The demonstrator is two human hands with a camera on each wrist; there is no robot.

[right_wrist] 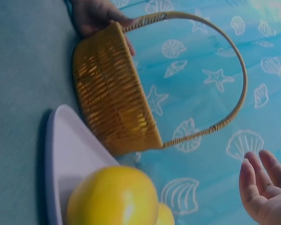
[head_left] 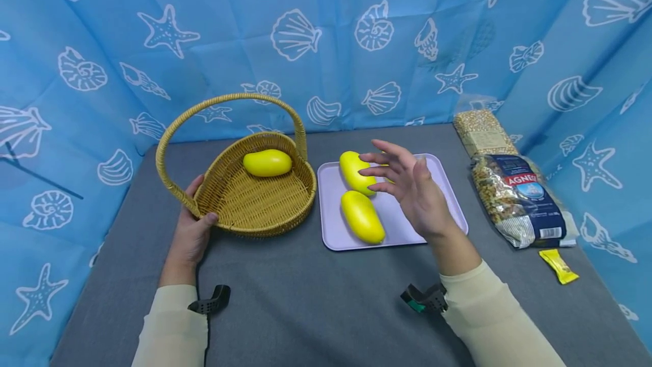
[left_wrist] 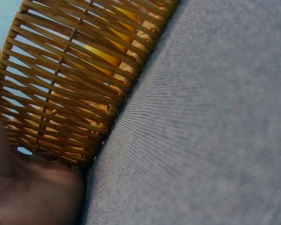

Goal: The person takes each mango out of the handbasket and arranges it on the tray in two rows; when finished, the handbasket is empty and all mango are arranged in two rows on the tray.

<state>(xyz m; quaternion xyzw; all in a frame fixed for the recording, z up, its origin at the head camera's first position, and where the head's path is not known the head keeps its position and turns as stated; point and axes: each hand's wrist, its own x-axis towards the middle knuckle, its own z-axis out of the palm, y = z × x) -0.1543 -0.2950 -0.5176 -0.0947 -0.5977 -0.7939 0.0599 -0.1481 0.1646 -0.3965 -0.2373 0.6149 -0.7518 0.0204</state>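
Head view: the left hand [head_left: 192, 234] grips the left side of the wicker basket [head_left: 254, 203], its thumb at the rim beside the foot of the arched handle [head_left: 231, 98] and other fingers round the outer side. One yellow mango [head_left: 267, 163] lies in the basket, toward the far wall. Just to the right, on the lilac tray [head_left: 402, 224], a far mango [head_left: 350, 170] and a near mango [head_left: 363, 217] lie close together on the left half. The right hand [head_left: 419, 197] hangs above the tray, fingers spread and slightly bent, holding nothing; the right wrist view shows it apart from the fruit.

The mangoes look smooth, glossy and firm, so they would probably slide under a light touch and could roll on the flat tray. Each should be best taken across its narrower middle, thumb on one side and fingers on the other. The basket seems light and fairly stiff; its rim offers a rough, sure hold for steadying it on the bench [head_left: 305, 304], while the handle's top would suit lifting. The left wrist view cuts off most of the hand, so how hard it squeezes the weave I cannot tell.
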